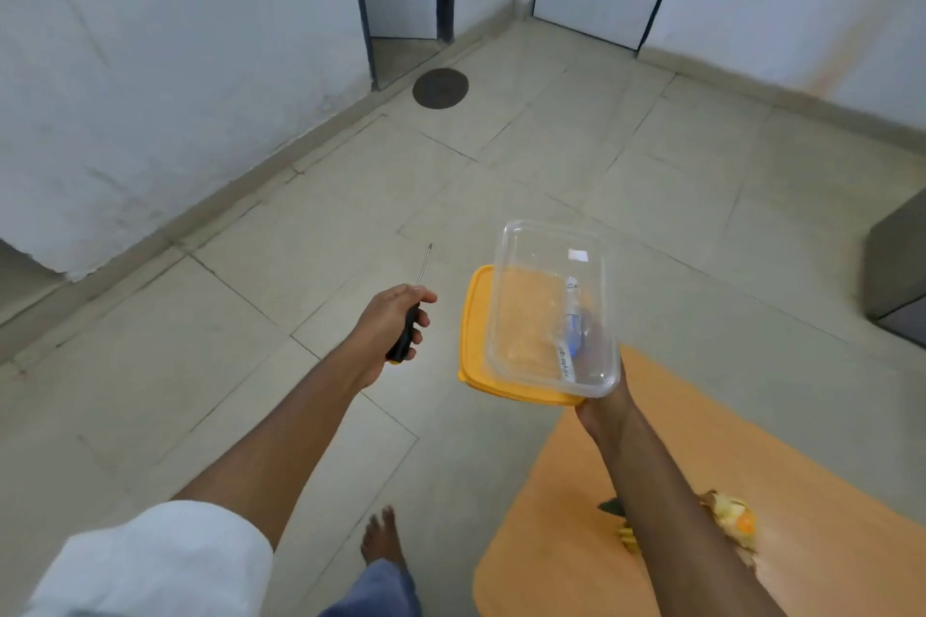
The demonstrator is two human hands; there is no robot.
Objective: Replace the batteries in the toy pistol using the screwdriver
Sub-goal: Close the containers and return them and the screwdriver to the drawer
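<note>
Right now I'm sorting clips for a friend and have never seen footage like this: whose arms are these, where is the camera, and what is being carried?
There is no machine here. One wide-angle camera sits on a person's head and looks forward and down, so you see that person's own arms and a bare foot on the tiled floor. The left hand grips a screwdriver by its black handle, the thin shaft pointing away. The right hand holds a clear plastic box stacked on its yellow lid; inside lies what looks like batteries in blue and white. At lower right is an orange table with a yellowish thing, blurred and partly hidden by the arm.
</note>
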